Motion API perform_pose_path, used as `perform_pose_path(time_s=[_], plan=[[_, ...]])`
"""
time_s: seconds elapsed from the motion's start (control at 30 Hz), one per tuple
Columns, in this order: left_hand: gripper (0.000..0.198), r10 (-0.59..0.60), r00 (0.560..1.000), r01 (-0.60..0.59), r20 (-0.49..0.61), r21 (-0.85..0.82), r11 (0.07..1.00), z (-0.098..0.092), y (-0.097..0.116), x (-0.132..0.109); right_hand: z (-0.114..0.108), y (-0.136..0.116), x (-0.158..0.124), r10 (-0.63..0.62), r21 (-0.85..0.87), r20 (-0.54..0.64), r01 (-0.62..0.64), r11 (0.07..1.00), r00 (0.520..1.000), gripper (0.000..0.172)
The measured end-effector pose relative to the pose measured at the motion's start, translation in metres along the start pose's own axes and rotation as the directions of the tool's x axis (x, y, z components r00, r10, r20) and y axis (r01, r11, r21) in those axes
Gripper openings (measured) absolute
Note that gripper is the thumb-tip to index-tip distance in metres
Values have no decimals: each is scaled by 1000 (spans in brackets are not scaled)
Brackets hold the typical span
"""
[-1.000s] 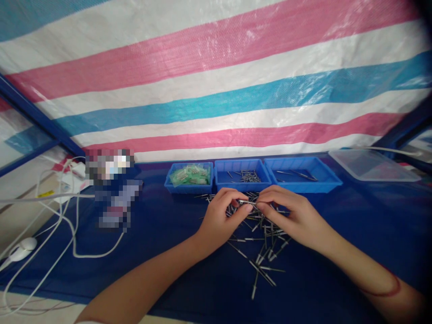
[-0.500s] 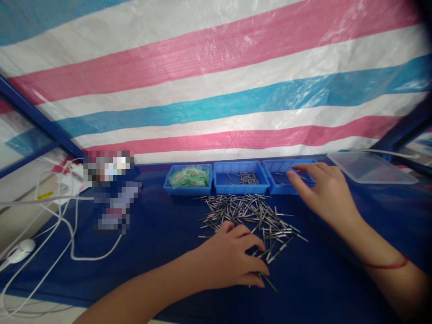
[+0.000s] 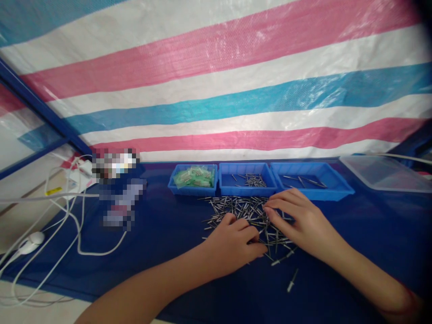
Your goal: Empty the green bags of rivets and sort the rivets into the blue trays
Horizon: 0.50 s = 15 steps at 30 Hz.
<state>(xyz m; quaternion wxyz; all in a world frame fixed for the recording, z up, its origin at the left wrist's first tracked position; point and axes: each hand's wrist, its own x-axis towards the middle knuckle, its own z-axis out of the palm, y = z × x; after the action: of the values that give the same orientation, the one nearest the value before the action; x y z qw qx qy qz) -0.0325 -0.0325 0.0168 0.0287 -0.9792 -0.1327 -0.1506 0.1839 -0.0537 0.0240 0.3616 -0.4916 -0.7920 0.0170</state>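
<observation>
A loose pile of silver blind rivets (image 3: 239, 207) lies on the dark blue table. My left hand (image 3: 234, 245) rests palm down at the pile's near edge, its fingers curled over some rivets; thin stems poke out by the fingertips. My right hand (image 3: 300, 220) reaches over the pile's right side, thumb and forefinger tips close together; whatever they pinch is too small to make out. One single rivet (image 3: 292, 281) lies apart, nearer to me. Behind the pile, the middle blue bin (image 3: 245, 191) contains several rivets, and the right blue bin (image 3: 313, 194) a few.
The left blue bin (image 3: 192, 191) holds green-tinted plastic bags of rivets. A clear plastic lid (image 3: 384, 173) lies at the back right. White cables (image 3: 79, 234) trail across the left side. A striped plastic sheet (image 3: 209, 108) hangs behind the table.
My right hand has come from the right bin down and left to the pile. My left fingers have curled in tighter. A single rivet now lies apart on the table.
</observation>
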Motion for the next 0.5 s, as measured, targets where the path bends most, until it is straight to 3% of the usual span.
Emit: perform_pose_path(time_s=[0.23,0.33,0.4,0.5], plan=[[13,-55,998,53,16,100,994,3,-3,4,1,-3,1,-19,29,57,18,999,998,13],[13,-115,993,111,35,105,988,4,-7,6,-6,-6,2,-64,71,159,54,996,985,17],[15,-149,988,144,48,88,986,5,-9,6,-16,-8,0,-105,148,327,59,987,939,19],[15,-181,980,176,78,69,982,6,-12,7,-31,-11,-7,-112,218,575,-20,976,811,15]])
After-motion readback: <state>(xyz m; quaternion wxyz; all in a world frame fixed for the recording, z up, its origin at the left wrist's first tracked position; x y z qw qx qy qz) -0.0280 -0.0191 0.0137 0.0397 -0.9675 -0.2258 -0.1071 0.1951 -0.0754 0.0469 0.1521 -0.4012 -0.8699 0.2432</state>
